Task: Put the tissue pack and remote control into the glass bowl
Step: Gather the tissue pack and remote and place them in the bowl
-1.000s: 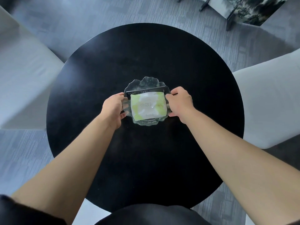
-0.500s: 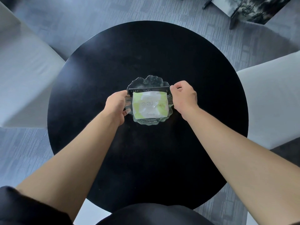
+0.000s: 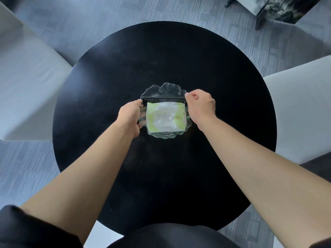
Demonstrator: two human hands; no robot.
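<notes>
A clear scalloped glass bowl [image 3: 167, 86] stands in the middle of the round black table [image 3: 161, 51]. A green and white tissue pack [image 3: 165, 117] lies flat inside it. A slim black remote control [image 3: 163, 100] lies crosswise over the bowl's far half, just beyond the pack. My left hand [image 3: 129, 115] pinches the remote's left end at the bowl's left rim. My right hand [image 3: 201, 104], fingers curled, grips the remote's right end. Both fingertips are partly hidden.
A pale upholstered seat [image 3: 26, 77] stands close to the table's left edge and another [image 3: 300, 104] at its right edge. A dark framed panel [image 3: 279, 8] stands on the grey carpet at the far right.
Both hands have slid from the sides of the tissue pack toward the far side, to the ends of the remote. The bowl and pack have stayed in place.
</notes>
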